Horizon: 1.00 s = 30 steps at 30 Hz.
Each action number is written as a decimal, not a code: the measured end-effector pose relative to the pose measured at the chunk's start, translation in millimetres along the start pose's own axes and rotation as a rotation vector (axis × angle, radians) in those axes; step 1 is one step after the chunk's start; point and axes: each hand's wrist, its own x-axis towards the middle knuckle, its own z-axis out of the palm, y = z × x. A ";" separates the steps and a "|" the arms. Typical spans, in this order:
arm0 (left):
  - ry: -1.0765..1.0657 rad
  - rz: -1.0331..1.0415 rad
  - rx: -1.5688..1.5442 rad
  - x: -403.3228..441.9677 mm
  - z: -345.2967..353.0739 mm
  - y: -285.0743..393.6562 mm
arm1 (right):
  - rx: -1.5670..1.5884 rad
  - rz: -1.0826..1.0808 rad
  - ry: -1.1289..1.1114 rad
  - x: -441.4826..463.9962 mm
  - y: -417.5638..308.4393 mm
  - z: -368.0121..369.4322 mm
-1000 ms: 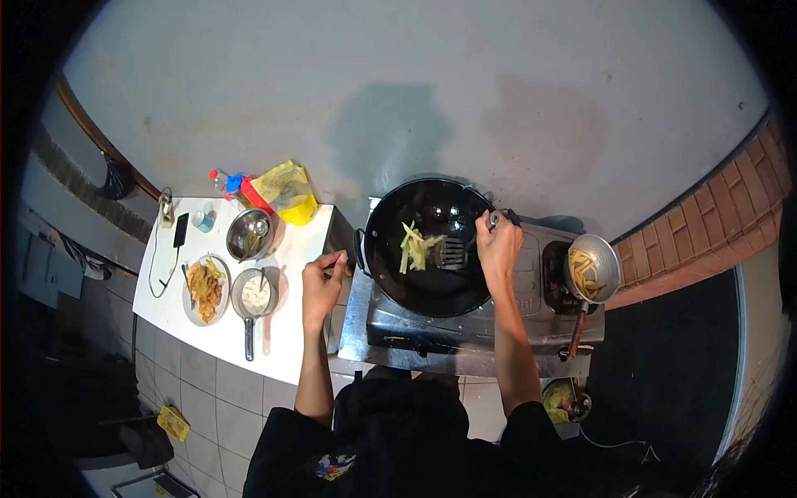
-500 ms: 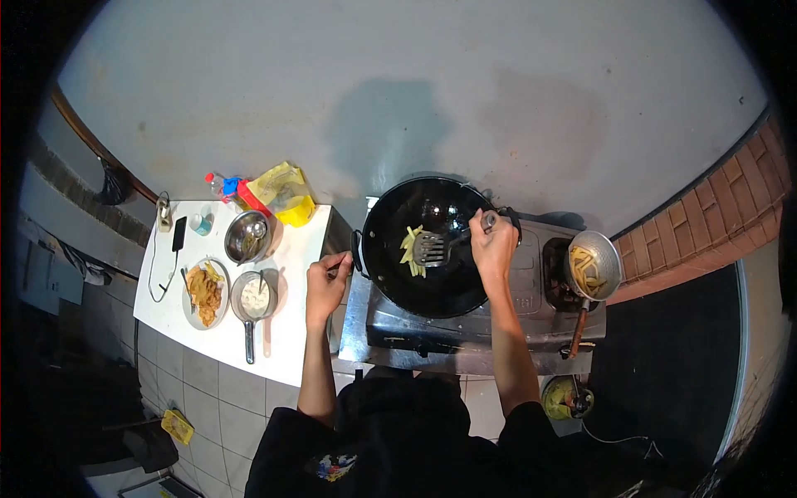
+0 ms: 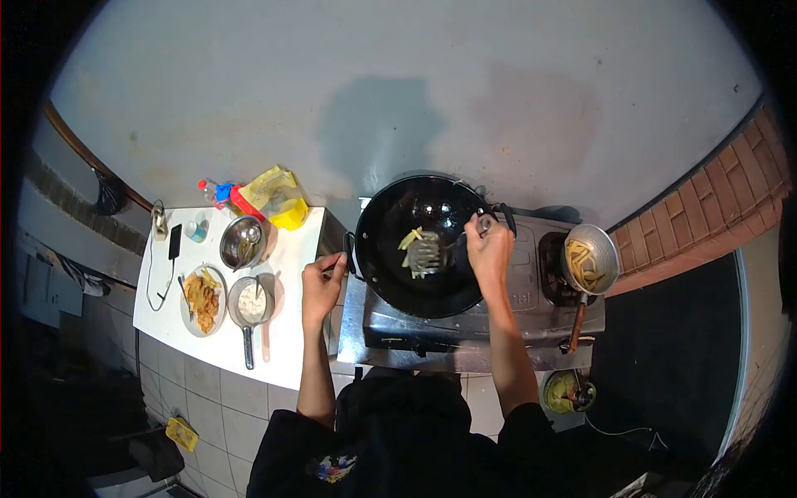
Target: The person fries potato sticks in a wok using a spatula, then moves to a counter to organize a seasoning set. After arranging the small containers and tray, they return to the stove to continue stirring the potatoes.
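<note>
Black and glossy, the wok sits on the steel stove, with pale strips lying left of its middle. The right hand has its fingers closed around the handle of a slotted spatula, held above the wok's right side. The spatula's head is down inside, over part of the strips and hiding some of them. The left hand is at the wok's left handle, its fingers curled and the thumb near the fingertips; I cannot tell whether they grip the handle.

To the right on the stove, a metal pan with a brown handle holds more strips, yellower ones. On the white table at the left are a plate of golden food, a saucepan with something white in it, a metal bowl, a phone and a cup. A yellow bag stands at the table's back edge.
</note>
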 end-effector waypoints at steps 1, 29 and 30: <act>-0.005 -0.007 0.001 -0.3 -0.7 -0.2 | -0.021 0.012 -0.016 1.4 0.4 -4.9; -0.003 0.035 0.018 -2.9 -0.2 -7.2 | 0.093 -0.159 -0.056 0.5 -11.1 -23.8; -0.002 0.035 0.017 -3.0 -0.9 -6.2 | 0.060 -0.135 -0.019 0.6 -8.5 -30.7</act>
